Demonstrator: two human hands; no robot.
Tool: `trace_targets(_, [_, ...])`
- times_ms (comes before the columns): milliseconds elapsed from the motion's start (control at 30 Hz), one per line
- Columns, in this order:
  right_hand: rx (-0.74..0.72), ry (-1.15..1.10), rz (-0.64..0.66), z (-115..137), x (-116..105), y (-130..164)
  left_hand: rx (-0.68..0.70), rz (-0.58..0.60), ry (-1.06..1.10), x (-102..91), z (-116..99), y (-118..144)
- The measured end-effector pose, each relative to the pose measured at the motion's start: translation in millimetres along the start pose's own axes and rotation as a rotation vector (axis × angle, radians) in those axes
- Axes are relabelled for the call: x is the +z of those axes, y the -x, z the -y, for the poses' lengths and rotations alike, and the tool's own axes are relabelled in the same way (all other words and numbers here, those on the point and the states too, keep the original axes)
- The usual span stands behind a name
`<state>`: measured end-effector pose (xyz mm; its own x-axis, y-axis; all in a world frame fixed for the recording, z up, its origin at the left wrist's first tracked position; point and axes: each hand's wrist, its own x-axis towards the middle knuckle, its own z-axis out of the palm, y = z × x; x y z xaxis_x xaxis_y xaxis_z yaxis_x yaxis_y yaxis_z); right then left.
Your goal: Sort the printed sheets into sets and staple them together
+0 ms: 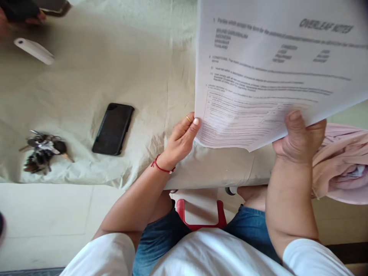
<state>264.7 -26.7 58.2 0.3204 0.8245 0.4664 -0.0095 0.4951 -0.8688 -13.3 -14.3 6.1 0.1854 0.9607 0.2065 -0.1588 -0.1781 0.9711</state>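
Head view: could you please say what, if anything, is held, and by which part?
The "Overleaf Notes" page: left hand at its lower left edge, right hand at the near edge, farther right.

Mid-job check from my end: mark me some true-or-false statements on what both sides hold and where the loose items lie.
1. The left grip holds the printed paper by its left edge. True.
2. The right grip holds the dark phone. False: it holds the paper at its lower edge, and the phone lies on the table cover.
3. The bunch of keys lies to the left of the phone. True.
4. The gold-coloured ring shows on the right grip. False: it shows on the left grip.
5. Pink cloth shows at the right of the view. True.
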Motion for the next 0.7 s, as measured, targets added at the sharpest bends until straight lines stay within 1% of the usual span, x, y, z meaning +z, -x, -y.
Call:
trace_targets(67, [0.047, 0.011, -0.003, 2, 4, 0, -0.038, 0.027, 0.023, 2.6, 0, -1])
trace_targets(167, [0.131, 0.043, -0.058, 0, 5, -2, -0.103, 0.044, 0.005, 3.9, -8, -3])
trace_targets(233, [0.19, 0.064, -0.106, -1, 1, -4, -0.16, 0.069, -0.069, 2.2, -17, -5])
trace_targets(267, [0.229, 0.074, -0.123, -2, -2, -5, -0.193, 0.103, -0.11, 1.0, -21, -5])
trace_targets(333, [0.323, 0.082, -0.123, -3, -9, -7, -0.246, 0.176, -0.165, -1.2, -27, -6])
trace_targets(400, [0.391, 0.064, -0.094, -5, -15, -7, -0.284, 0.21, -0.162, -1.6, -29, -6])
trace_targets(433, [0.404, 0.05, -0.087, -6, -16, -8, -0.311, 0.204, -0.142, -0.9, -28, -5])
trace_targets(500, [0.395, 0.033, -0.116, -11, -15, -7, -0.386, 0.161, -0.077, 1.9, -24, -4])
trace_targets(633, [0.368, 0.096, -0.246, -27, -8, -5, -0.521, 0.059, 0.078, 7.3, -12, -3])
trace_targets(700, [0.369, 0.128, -0.292, -33, -7, -5, -0.56, 0.063, 0.127, 7.2, -9, -2])
